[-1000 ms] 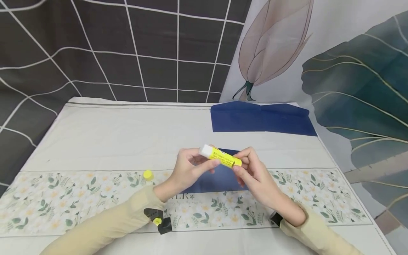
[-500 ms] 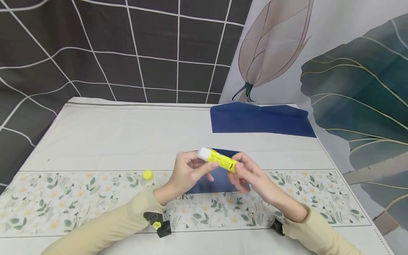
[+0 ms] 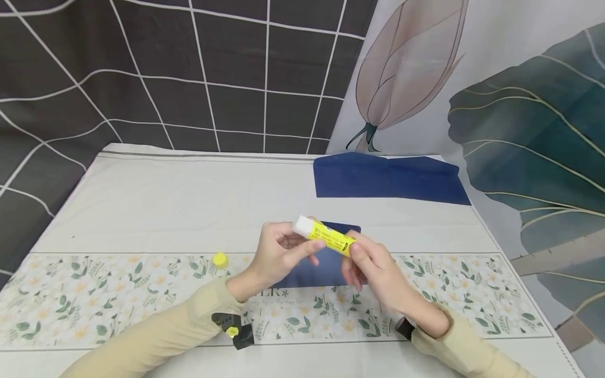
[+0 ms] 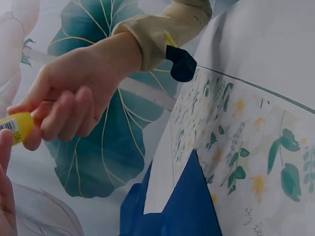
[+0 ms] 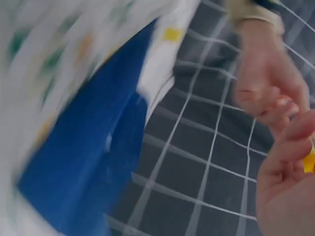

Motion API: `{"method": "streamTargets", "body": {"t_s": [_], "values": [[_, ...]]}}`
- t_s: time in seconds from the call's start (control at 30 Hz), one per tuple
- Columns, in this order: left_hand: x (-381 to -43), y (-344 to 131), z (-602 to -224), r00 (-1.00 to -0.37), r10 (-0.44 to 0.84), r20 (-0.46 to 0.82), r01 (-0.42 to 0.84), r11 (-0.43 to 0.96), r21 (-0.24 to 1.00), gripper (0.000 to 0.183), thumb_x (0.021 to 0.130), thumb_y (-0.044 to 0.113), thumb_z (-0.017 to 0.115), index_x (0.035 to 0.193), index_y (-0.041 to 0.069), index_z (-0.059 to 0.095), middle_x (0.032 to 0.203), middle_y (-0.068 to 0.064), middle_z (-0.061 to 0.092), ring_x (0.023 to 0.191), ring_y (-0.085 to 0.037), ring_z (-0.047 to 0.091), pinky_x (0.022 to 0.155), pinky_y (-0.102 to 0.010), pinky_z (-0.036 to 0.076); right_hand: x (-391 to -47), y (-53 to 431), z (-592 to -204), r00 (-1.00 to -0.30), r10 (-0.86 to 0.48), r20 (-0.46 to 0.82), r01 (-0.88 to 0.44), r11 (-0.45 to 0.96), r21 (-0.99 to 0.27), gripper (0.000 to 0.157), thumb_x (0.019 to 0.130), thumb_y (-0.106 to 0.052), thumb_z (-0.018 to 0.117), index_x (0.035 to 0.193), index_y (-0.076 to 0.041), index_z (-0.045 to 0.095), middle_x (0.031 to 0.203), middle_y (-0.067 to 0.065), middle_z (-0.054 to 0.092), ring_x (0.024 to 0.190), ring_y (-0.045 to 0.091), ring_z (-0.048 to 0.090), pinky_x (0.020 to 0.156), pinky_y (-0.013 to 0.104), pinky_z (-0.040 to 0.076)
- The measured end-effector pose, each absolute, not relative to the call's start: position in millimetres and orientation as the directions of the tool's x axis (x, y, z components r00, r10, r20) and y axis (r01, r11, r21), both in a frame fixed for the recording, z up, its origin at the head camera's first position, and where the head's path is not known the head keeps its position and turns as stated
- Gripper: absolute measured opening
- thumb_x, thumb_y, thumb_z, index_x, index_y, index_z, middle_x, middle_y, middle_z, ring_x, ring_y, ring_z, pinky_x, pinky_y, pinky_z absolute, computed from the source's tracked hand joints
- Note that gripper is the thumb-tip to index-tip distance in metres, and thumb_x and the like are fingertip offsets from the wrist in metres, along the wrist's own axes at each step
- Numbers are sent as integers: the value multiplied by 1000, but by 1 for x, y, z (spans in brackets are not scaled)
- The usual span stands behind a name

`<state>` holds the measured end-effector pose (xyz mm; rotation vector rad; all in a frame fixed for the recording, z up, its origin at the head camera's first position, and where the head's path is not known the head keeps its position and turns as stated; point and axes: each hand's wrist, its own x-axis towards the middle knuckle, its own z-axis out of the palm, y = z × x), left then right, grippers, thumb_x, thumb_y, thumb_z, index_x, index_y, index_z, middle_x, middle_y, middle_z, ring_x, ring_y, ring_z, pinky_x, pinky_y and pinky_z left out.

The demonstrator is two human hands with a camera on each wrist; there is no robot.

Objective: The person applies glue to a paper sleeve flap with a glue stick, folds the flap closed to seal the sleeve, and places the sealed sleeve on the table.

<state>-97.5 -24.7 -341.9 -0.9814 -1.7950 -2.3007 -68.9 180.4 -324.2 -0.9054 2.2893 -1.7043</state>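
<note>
Both hands hold a yellow glue stick (image 3: 330, 237) with a white end, tilted so that the white end points up and left. My left hand (image 3: 279, 252) pinches it near the white end with thumb and fingers. Around the yellow bottom end, the thumb and fingers of my right hand (image 3: 373, 268) are curled. Below the hands a dark blue envelope (image 3: 316, 270) lies on the table, partly hidden by them. The yellow cap (image 3: 220, 260) sits on the cloth to the left of the left hand. In the left wrist view the glue stick's yellow end (image 4: 19, 128) shows at the right hand's fingertips.
A second dark blue paper piece (image 3: 387, 178) lies at the back right of the table. The tablecloth (image 3: 165, 205) is white with a flowered band across the front. A dark gridded curtain (image 3: 227, 79) and a leaf-patterned one (image 3: 534, 131) hang behind and at the right.
My right hand's fingers have opened slightly and re-gripped around the glue stick's bottom end, with the wrist turning. The left hand stays nearly still. Cap and blue papers have not moved.
</note>
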Motion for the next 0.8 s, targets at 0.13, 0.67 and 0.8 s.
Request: {"method": "streamTargets", "body": {"t_s": [0.13,0.67,0.8], "values": [[-95,-26,-343,-789,333,517,429,-305,850,29,84,2,68,99,-21,60,89,-38,65,53,-21,67,35,-27,44,-73,184,-318,-745,-660,102,-150,17,-989,51,107,-29,12,83,3,44,53,14,46,38,21,41,33,29,34],[-94,-27,-340,-777,344,526,448,-284,848,25,83,-2,69,100,-18,62,88,-35,66,61,-14,70,35,-25,42,-67,180,-314,-811,-565,155,-287,152,-946,32,107,-17,19,99,4,42,69,14,52,49,20,46,37,28,38],[-94,-29,-340,-780,359,513,447,-254,858,24,82,1,71,99,-15,64,89,-33,67,59,-7,66,39,-23,44,-69,181,-317,-812,-547,205,-294,79,-953,18,104,-8,31,115,-2,44,84,3,59,62,16,55,44,31,47]]}}
